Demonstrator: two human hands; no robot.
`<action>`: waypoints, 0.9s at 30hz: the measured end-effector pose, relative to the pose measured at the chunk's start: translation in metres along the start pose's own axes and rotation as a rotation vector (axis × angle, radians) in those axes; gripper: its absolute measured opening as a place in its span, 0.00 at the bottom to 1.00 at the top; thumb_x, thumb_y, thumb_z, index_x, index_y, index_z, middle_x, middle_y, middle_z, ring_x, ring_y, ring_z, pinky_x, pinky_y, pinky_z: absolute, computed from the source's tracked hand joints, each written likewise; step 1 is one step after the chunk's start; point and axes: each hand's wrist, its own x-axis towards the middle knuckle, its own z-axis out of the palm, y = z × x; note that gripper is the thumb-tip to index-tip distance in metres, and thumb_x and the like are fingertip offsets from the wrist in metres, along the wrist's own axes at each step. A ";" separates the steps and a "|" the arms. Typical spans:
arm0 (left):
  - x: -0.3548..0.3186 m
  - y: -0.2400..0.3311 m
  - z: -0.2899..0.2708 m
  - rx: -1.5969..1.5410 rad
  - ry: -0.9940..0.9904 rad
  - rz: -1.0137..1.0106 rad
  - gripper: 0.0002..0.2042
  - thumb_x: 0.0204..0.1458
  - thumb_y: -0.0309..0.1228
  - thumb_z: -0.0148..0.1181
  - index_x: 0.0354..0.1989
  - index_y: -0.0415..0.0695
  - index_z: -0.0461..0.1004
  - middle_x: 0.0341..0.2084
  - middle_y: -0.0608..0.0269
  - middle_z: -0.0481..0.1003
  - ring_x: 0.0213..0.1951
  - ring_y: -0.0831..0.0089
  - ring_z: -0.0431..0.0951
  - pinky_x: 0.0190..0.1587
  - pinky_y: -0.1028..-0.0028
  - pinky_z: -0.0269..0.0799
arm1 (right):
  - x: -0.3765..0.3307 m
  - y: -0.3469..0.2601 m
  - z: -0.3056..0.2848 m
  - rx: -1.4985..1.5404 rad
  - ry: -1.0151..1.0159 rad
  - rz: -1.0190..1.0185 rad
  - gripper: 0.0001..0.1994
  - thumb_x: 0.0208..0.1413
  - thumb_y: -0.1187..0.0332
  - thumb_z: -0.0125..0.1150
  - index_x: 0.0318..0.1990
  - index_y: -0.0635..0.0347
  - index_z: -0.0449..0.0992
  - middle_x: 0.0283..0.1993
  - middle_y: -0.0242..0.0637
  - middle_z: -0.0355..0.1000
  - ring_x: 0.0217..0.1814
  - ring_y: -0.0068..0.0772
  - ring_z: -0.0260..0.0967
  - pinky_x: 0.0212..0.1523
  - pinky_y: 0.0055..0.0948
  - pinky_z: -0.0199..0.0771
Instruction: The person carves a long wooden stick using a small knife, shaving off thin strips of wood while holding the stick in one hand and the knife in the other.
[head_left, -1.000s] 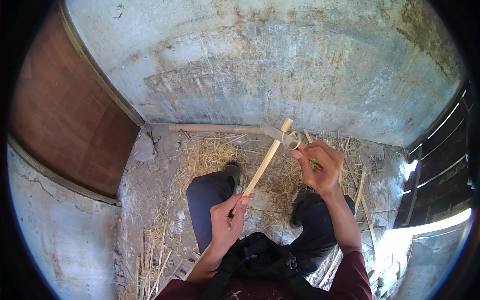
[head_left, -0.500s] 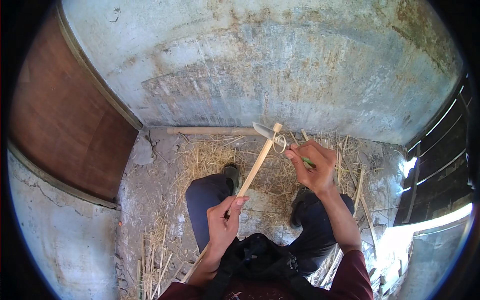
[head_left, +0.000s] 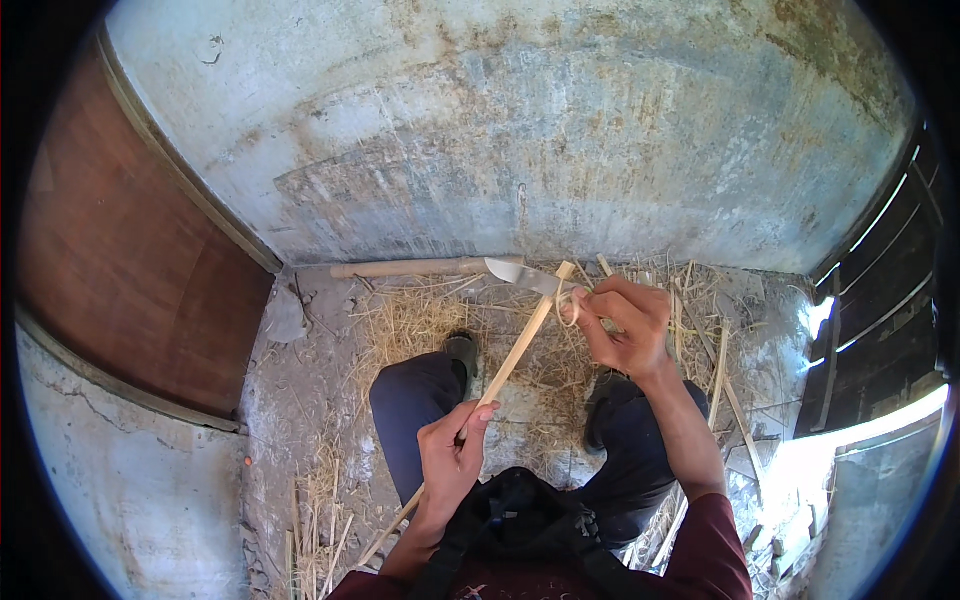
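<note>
The left hand (head_left: 452,447) grasped a long, straight, pale-yellow wooden strip (head_left: 518,352), which slanted away above the straw-strewn floor (head_left: 375,320). The right hand (head_left: 628,325) gripped a silver-bladed knife (head_left: 515,275), its blade across the strip near the far end, beside a thin, curled, pale shaving (head_left: 568,308). Clean paring probably called for a shallow blade angle and light, even strokes. No writing was legible.

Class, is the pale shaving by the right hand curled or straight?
Curled: the shaving forms a loop beside the stick, near the right hand.
</note>
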 end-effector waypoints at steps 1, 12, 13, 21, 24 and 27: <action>0.000 0.000 0.001 0.002 0.009 0.012 0.11 0.72 0.29 0.59 0.46 0.36 0.86 0.16 0.78 0.63 0.21 0.90 0.56 0.22 0.78 0.46 | 0.000 0.000 0.000 -0.009 0.008 -0.011 0.08 0.50 0.70 0.82 0.34 0.58 0.86 0.23 0.33 0.73 0.17 0.31 0.68 0.18 0.31 0.63; -0.011 -0.011 -0.016 -0.013 0.028 0.015 0.13 0.72 0.31 0.57 0.45 0.35 0.86 0.16 0.75 0.65 0.22 0.88 0.60 0.24 0.78 0.51 | 0.009 0.072 -0.029 -0.130 0.222 0.375 0.09 0.59 0.71 0.75 0.31 0.60 0.79 0.20 0.35 0.70 0.19 0.25 0.63 0.23 0.31 0.63; -0.011 -0.013 -0.018 0.012 0.003 -0.025 0.13 0.72 0.31 0.57 0.44 0.36 0.86 0.16 0.74 0.65 0.22 0.88 0.61 0.24 0.78 0.51 | 0.010 0.080 -0.035 -0.088 0.319 0.432 0.09 0.61 0.71 0.73 0.31 0.61 0.79 0.20 0.36 0.68 0.20 0.25 0.62 0.24 0.30 0.63; -0.004 -0.029 -0.021 -0.080 -0.045 -0.110 0.14 0.75 0.32 0.54 0.44 0.38 0.85 0.15 0.75 0.62 0.21 0.89 0.56 0.23 0.77 0.48 | -0.003 0.052 -0.009 -0.035 0.093 0.578 0.10 0.64 0.66 0.73 0.36 0.63 0.79 0.24 0.34 0.77 0.23 0.19 0.68 0.25 0.24 0.64; -0.001 -0.032 -0.020 -0.166 -0.080 -0.157 0.19 0.77 0.39 0.49 0.43 0.39 0.83 0.17 0.78 0.62 0.20 0.90 0.57 0.23 0.80 0.50 | -0.008 0.033 0.000 0.147 0.166 0.497 0.11 0.63 0.66 0.74 0.38 0.64 0.79 0.27 0.36 0.80 0.25 0.19 0.72 0.26 0.24 0.68; 0.005 -0.026 -0.016 -0.263 -0.132 -0.179 0.21 0.78 0.41 0.46 0.42 0.38 0.81 0.17 0.77 0.63 0.19 0.89 0.57 0.22 0.81 0.51 | -0.011 0.008 0.008 0.219 0.135 0.354 0.10 0.62 0.68 0.76 0.39 0.63 0.80 0.29 0.37 0.82 0.26 0.21 0.75 0.28 0.25 0.72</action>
